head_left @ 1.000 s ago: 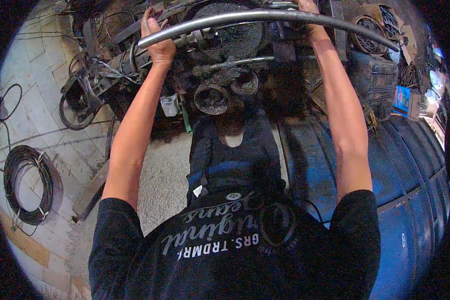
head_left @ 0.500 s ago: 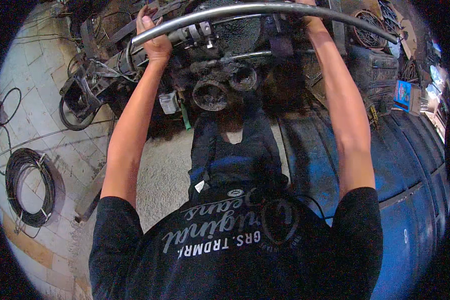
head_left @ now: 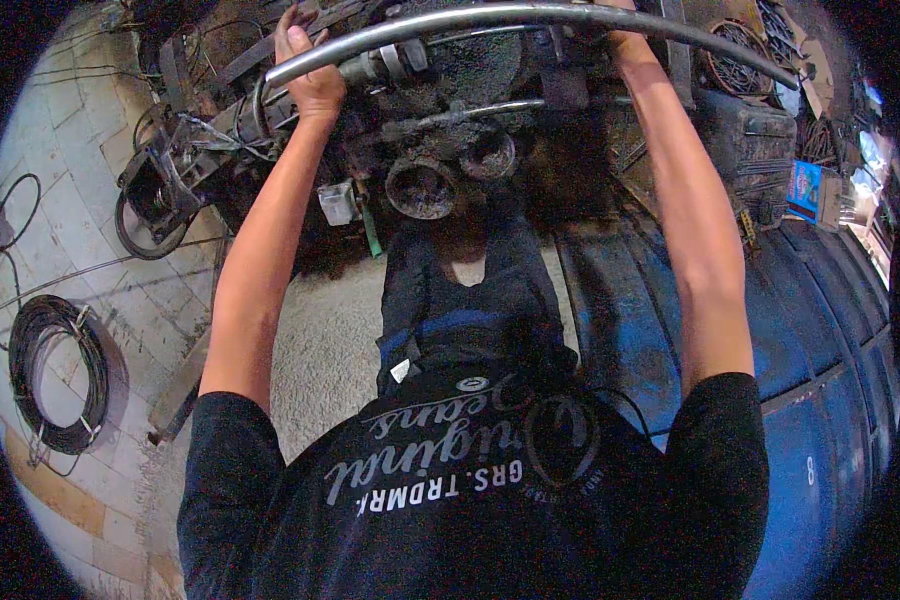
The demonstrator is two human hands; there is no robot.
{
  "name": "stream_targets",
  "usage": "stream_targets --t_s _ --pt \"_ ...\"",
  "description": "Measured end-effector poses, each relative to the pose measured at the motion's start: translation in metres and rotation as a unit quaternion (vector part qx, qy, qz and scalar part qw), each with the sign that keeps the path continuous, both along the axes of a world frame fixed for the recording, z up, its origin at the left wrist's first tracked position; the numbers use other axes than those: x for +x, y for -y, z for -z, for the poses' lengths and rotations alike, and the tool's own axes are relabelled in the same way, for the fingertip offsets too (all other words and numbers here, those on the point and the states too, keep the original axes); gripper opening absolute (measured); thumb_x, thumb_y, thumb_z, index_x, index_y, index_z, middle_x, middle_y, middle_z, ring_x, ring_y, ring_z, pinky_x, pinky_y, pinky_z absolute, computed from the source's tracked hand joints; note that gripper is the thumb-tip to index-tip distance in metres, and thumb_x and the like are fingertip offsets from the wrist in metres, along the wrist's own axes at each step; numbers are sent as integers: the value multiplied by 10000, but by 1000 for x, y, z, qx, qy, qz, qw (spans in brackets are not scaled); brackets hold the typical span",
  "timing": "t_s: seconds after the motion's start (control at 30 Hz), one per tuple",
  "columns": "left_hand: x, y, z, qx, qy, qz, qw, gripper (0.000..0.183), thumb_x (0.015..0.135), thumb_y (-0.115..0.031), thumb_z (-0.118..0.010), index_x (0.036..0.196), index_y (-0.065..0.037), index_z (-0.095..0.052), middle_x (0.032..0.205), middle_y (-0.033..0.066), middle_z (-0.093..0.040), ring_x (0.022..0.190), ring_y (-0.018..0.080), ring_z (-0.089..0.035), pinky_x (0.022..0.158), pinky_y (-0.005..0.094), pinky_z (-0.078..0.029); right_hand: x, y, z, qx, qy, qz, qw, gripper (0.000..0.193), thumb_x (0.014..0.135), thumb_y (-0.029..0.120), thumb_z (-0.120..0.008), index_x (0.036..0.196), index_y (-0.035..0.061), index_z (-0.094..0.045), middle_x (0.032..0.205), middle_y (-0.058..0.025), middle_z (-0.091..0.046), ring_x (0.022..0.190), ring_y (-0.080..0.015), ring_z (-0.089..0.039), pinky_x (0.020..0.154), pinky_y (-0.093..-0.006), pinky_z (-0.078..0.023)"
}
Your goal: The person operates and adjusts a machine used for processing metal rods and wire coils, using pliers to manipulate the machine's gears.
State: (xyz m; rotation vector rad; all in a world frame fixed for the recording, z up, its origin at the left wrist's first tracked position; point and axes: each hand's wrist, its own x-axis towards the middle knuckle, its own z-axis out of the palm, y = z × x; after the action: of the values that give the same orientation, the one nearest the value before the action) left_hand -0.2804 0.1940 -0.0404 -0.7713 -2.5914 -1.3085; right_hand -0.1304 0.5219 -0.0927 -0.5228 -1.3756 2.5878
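Note:
A long metal tube, curved in this view, crosses the top of the head view. My left hand is behind the tube's left end, its fingers stretched up and apart beside dark machine parts. My right hand reaches up behind the tube right of the middle; its fingers are mostly hidden by the tube and the top edge, so its grip does not show. Below the tube sits a greasy machine with a clamp-like metal fitting, a thinner shiny rod and two round cup-shaped parts, the larger at left.
A coil of black cable lies on the tiled floor at left, near a wheel-like part. Blue metal panels fill the right side. Beyond them stand a blue box and a round container of rods or wire.
Both hands stay nearly where they were behind the tube. The view has shifted very slightly.

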Motion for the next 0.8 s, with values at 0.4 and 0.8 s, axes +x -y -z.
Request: stream_targets --t_s 0.4,0.8 --pt "2 -1 -6 -13 -22 -3 1000 508 1001 -321 -268 1155 80 -538 1138 197 -571 1053 310 -534 982 374 -374 0 5 -13 46 16 -1 999 100 944 136 -438 996 68 -490 858 -146 -653 772 -231 -661 706 -312 -536" --pt "4 -1 -4 20 45 -18 999 505 1005 -336 -292 1174 73 -534 1135 214 -562 1065 330 -524 978 379 -370 2 8 -16 18 19 7 1000 94 921 77 -431 992 54 -488 841 -155 -657 770 -245 -664 671 -314 -541"
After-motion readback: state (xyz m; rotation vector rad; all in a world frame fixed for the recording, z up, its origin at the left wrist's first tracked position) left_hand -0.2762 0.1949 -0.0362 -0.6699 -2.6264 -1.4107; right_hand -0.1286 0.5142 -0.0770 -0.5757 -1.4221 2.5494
